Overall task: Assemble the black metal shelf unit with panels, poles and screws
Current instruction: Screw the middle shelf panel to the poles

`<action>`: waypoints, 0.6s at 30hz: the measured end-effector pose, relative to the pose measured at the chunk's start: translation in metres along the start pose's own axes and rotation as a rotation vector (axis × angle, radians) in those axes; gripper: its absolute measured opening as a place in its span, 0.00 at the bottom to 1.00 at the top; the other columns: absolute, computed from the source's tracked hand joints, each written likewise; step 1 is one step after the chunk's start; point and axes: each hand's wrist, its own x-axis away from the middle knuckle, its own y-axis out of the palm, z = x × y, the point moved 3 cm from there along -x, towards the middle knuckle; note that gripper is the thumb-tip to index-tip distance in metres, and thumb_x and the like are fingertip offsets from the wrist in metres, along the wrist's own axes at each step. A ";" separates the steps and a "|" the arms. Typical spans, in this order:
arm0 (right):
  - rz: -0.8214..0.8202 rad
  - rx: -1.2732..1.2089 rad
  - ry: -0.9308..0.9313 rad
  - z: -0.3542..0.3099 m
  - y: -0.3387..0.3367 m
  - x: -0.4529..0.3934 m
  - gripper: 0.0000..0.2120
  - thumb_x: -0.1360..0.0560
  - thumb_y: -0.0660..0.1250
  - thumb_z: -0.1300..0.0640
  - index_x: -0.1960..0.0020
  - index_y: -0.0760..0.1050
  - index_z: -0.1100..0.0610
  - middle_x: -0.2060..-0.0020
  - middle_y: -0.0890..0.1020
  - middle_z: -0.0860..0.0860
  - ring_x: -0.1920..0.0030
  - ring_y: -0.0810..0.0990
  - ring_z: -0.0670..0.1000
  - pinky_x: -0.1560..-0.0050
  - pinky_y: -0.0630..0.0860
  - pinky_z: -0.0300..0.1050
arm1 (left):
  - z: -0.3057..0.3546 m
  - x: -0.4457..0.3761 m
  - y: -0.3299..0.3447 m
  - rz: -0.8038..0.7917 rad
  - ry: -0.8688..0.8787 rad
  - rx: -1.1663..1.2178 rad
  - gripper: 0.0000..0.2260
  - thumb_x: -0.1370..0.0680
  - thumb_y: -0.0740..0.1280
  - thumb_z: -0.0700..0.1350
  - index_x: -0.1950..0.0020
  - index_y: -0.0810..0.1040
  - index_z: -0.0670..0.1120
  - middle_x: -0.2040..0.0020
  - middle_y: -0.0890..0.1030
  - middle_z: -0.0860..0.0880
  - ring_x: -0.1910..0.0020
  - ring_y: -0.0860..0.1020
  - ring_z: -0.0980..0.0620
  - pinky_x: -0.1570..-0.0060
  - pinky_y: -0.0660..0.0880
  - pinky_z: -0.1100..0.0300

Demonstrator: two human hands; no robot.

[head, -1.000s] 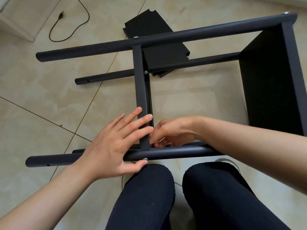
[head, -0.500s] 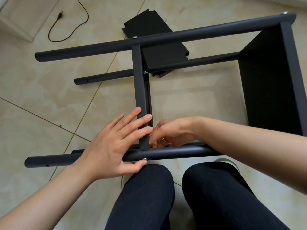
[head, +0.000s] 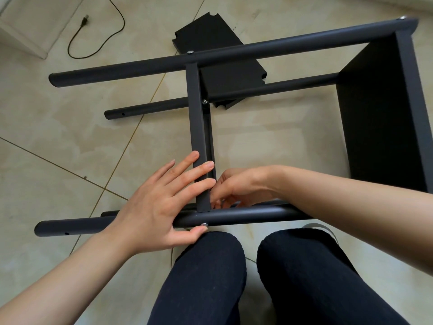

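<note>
The black shelf frame lies on its side on the tiled floor. Its near pole (head: pixel 246 215) runs across in front of my knees, and a far pole (head: pixel 234 52) runs across the top. A middle panel (head: pixel 199 127) stands on edge between them. My left hand (head: pixel 161 205) lies flat with straight fingers against that panel's near end, its thumb touching a silver screw head (head: pixel 205 224) on the near pole. My right hand (head: pixel 239 188) reaches in behind the panel, fingers curled and pinching a small metal piece at the joint. An end panel (head: pixel 384 118) closes the right side.
A loose black panel (head: pixel 218 64) lies on the floor behind the frame. A black cable with a plug (head: pixel 93 31) trails at the top left beside a pale baseboard. My two knees in dark trousers sit just below the near pole.
</note>
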 end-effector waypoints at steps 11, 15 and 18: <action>-0.016 -0.021 -0.021 -0.001 0.000 0.001 0.13 0.23 0.65 0.63 0.66 0.77 0.57 0.68 0.77 0.51 0.68 0.74 0.47 0.64 0.68 0.40 | 0.001 0.000 -0.001 -0.006 -0.004 -0.003 0.33 0.27 0.68 0.62 0.26 0.68 0.50 0.20 0.64 0.50 0.19 0.56 0.46 0.28 0.66 0.39; 0.004 0.002 -0.029 0.001 -0.002 0.000 0.18 0.23 0.66 0.62 0.71 0.79 0.53 0.70 0.77 0.49 0.72 0.72 0.45 0.67 0.67 0.39 | 0.001 0.000 -0.001 -0.003 -0.003 -0.001 0.32 0.27 0.68 0.62 0.26 0.68 0.50 0.20 0.63 0.50 0.19 0.56 0.46 0.29 0.67 0.38; -0.053 -0.056 -0.065 0.000 -0.003 0.000 0.12 0.22 0.65 0.63 0.64 0.78 0.55 0.65 0.79 0.50 0.66 0.75 0.46 0.60 0.71 0.40 | 0.001 0.000 0.000 -0.002 -0.001 0.003 0.33 0.27 0.68 0.62 0.25 0.67 0.51 0.20 0.63 0.50 0.19 0.56 0.46 0.29 0.67 0.38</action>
